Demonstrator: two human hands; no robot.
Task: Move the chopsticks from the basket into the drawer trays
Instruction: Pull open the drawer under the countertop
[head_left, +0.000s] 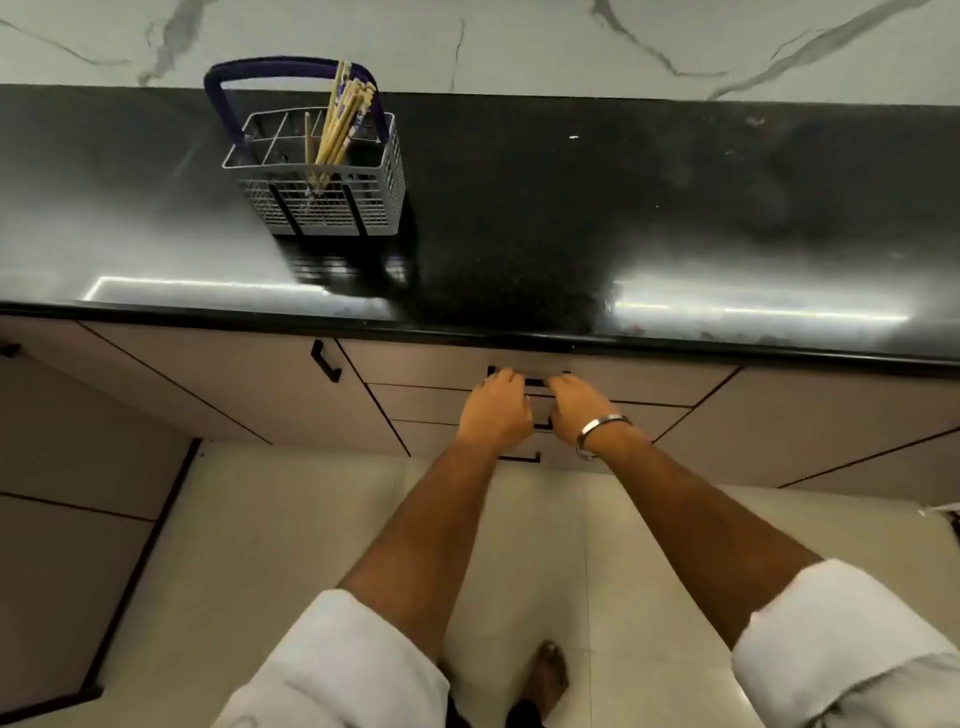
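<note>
A grey mesh cutlery basket (322, 205) with a dark blue handle stands on the black countertop (571, 234), left of centre. Several pale wooden chopsticks (340, 124) stand upright in one of its compartments. Below the counter edge, my left hand (496, 408) and my right hand (579, 405) rest side by side on the black handle (534, 382) of the top drawer (431, 364), fingers curled over it. The drawer is closed, so its trays are hidden. A metal bracelet circles my right wrist.
Two more drawer fronts lie beneath the top one. A cabinet door with a black handle (325, 361) is to the left. A marble wall (519, 41) backs the counter. Pale floor tiles and one foot (545, 675) are below.
</note>
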